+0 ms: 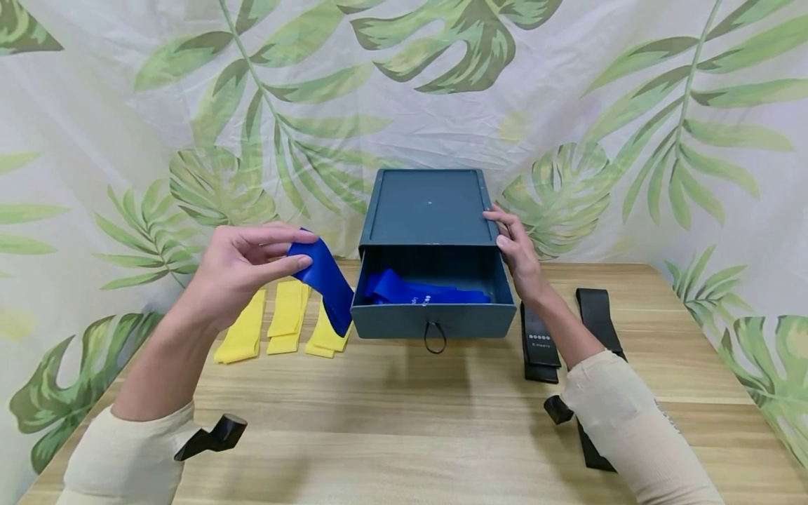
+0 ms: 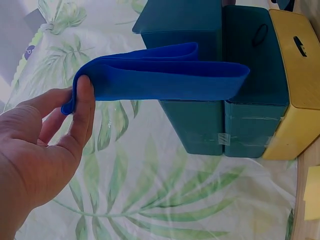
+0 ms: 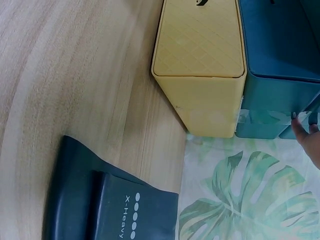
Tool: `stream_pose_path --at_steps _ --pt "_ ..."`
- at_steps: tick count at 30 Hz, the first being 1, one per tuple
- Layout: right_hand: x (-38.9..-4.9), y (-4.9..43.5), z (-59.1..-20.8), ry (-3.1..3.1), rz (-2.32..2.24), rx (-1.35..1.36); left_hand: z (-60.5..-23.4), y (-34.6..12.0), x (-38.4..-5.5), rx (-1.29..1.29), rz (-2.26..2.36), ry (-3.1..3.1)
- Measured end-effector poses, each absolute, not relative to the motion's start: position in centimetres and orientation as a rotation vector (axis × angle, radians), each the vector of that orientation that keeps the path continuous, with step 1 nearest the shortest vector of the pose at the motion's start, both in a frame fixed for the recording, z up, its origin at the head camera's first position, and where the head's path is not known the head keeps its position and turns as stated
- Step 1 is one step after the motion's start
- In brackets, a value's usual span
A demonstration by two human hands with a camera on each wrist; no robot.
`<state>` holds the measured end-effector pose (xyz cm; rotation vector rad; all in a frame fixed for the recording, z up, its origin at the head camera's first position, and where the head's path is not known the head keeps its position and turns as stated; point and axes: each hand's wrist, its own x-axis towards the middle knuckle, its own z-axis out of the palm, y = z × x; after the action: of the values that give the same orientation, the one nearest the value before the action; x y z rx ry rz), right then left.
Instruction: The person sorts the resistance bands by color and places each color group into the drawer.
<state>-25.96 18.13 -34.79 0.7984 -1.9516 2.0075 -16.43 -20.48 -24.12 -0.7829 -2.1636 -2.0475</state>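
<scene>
My left hand [image 1: 243,273] pinches a folded blue resistance band [image 1: 330,284] between thumb and fingers. The band hangs down just left of an open teal drawer [image 1: 435,324], its lower end close to the drawer's side. In the left wrist view, the looped band [image 2: 165,82] stretches across in front of the stacked drawers. Inside the open drawer lie more blue bands [image 1: 429,292], one with white print. My right hand [image 1: 520,256] touches the right side of the teal drawer cabinet [image 1: 429,210], fingertips at its top edge and thumb near the front corner.
Three folded yellow bands [image 1: 240,337] lie on the wooden table [image 1: 379,435] at left. Black bands [image 1: 539,344] lie at right, one marked X-Heavy, partly behind the right forearm. Below the open drawer are another teal drawer [image 2: 255,60] and a yellow one [image 3: 200,45]. A leaf-print cloth hangs behind.
</scene>
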Motion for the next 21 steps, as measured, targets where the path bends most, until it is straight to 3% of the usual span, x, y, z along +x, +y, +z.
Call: stream_pose_path --at_steps 21 --pt "-25.8 18.1 -34.8 -1.933 2.013 0.811 -20.0 -17.0 -16.4 -0.923 -2.173 -1.734"
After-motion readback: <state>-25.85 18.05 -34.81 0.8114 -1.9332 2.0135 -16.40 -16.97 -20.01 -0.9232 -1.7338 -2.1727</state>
